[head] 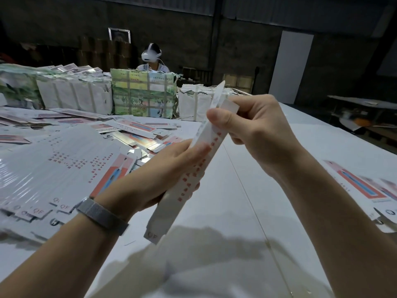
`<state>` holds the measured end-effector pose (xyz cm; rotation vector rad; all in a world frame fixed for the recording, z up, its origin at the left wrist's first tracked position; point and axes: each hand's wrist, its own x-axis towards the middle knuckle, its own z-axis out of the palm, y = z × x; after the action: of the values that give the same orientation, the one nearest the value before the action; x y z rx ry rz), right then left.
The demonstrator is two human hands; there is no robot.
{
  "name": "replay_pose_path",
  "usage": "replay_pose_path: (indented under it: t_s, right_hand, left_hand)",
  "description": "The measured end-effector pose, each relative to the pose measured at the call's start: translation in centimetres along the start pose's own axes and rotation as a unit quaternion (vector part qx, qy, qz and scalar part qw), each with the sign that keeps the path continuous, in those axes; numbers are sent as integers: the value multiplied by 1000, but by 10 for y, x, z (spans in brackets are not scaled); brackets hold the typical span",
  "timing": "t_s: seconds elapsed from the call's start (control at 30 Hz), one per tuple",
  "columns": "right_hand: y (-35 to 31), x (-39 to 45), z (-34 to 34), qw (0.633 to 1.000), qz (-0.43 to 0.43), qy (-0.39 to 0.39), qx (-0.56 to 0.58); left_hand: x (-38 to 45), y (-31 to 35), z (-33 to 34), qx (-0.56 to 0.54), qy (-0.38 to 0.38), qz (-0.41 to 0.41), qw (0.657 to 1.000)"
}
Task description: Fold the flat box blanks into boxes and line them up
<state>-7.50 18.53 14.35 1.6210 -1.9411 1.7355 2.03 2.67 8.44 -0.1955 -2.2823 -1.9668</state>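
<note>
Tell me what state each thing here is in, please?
box: partly folded, held off the table, far flap sticking up.
left hand: grips the box's middle.
right hand: pinches the box's far end.
flat blanks: unfolded, fanned in a stack on the left.
wrapped bundles: strapped, unopened.

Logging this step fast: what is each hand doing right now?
Left hand: closed, gripping the middle of the long box.
Right hand: closed, pinching the same box near its top flap.
</note>
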Motion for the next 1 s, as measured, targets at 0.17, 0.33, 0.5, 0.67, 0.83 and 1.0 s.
replay_pose_path:
  t_s: [0.17, 0.33, 0.5, 0.67, 0.83, 1.0]
  right_hand:
    - [3, -2, 16, 990, -28, 114, -82]
    - [5, -7, 32, 957, -61, 197, -204]
    - [5, -8, 33, 966, -83, 197, -145]
    - [23, -9, 36, 968, -25, 195, -155]
    - [33, -13, 49, 983, 38, 165, -66]
    - [41, -17, 55, 986, 42, 159, -13]
  left_hand:
    - [5, -2, 8, 38, 72, 78, 994]
    - [6, -14, 26, 297, 177, 234, 909]
    - [7, -12, 27, 183, 186, 264, 928]
    - [6, -8, 25, -66, 139, 218, 964]
    - [10, -18, 25, -100, 143, 196, 965]
    - [14, -25, 24, -90, 149, 200, 964]
